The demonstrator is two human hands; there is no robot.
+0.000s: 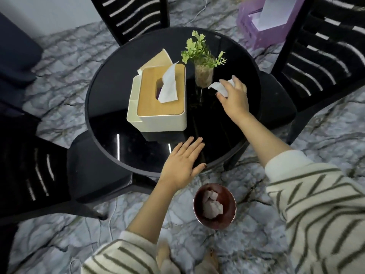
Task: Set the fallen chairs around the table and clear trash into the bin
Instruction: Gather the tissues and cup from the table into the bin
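A striped sleeve (316, 204) is seen closest, and just past it a brown bin (230, 204) holding crumpled paper (212, 206) is set on the floor just off the table's (138, 151) near edge. The left hand (180, 165) is laid flat, fingers spread, on that near edge, while a crumpled tissue (221, 88) is gripped in the curled right hand (234, 93) near the right edge, beside the plant (203, 62). A tissue box (160, 99) is placed left of centre, and upright chairs are stood at the far edge (134, 16), right edge (320, 62) and left edge (59, 171).
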